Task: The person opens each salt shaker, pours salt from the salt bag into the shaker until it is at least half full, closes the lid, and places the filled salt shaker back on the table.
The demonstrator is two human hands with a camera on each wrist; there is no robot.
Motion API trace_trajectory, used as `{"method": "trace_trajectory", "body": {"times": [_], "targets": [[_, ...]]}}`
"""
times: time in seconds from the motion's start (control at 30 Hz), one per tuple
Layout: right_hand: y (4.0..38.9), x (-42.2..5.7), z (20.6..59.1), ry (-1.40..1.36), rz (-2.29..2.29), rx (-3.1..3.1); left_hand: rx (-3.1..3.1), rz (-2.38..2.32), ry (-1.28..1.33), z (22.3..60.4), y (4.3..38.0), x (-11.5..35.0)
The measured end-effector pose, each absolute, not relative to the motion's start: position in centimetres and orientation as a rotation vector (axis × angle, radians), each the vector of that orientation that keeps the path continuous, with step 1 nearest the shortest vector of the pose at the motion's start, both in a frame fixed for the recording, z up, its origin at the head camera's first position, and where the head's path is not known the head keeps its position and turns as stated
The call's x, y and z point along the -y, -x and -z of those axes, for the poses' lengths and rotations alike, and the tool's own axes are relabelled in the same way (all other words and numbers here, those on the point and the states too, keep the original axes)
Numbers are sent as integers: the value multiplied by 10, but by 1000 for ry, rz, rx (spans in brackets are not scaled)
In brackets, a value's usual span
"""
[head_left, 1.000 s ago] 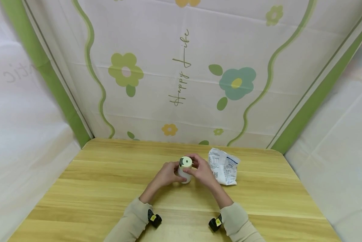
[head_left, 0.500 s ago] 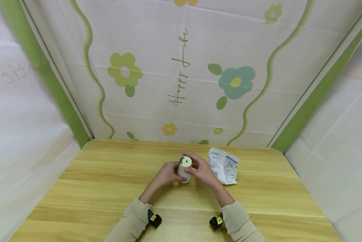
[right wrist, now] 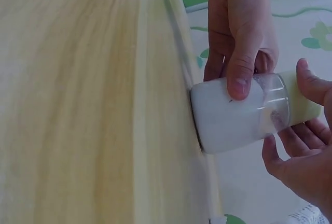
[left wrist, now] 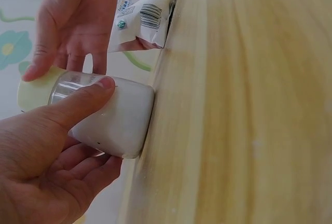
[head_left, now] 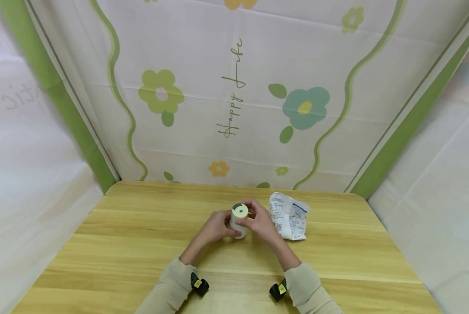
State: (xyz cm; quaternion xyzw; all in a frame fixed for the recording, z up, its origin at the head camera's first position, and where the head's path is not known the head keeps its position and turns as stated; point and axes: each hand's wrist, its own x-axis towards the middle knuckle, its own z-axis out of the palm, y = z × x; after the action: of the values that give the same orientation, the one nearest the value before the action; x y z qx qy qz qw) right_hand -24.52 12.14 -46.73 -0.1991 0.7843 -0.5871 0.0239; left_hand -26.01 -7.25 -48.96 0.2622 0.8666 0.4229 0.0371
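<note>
A clear jar (left wrist: 116, 117) filled with white contents stands upright on the wooden table. Its pale yellow lid (head_left: 240, 212) is on and carries a dark patch near its top edge. My left hand (head_left: 214, 227) grips the jar's body, thumb across the near side and fingers round the far side in the left wrist view. My right hand (head_left: 263, 224) holds the lid from the right, its thumb (right wrist: 311, 84) on one side and fingers curled on the other. A white printed packet (head_left: 291, 220) lies just right of my right hand.
The wooden table (head_left: 140, 248) reaches back to a white curtain (head_left: 203, 56) with printed flowers. White fabric also hangs along both sides. A small black wrist device (head_left: 200, 285) sits at each cuff.
The lid's dark patch has shifted clockwise, from the left side toward the back. My right fingers have shifted slightly round the lid. The left hand and packet stay in place.
</note>
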Motion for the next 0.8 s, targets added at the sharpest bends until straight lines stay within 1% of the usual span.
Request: {"method": "trace_trajectory", "body": {"times": [0.2,0.33,0.5,0.67,0.8], "targets": [[245,-120,469,669,1821,-2414,-2664,-1295,-817,491,260,73],[244,-120,468,625,1814,-2454,-2657,-1303,-817,491,260,73],[243,-120,466,655,1839,-2413,-2658,-1304,-814,491,260,73],[243,-120,466,626,1849,-2448,-2657,-1308,-809,490,260,72],[243,-121,466,683,1822,-2437,-2663,-1300,-807,490,259,72]]}}
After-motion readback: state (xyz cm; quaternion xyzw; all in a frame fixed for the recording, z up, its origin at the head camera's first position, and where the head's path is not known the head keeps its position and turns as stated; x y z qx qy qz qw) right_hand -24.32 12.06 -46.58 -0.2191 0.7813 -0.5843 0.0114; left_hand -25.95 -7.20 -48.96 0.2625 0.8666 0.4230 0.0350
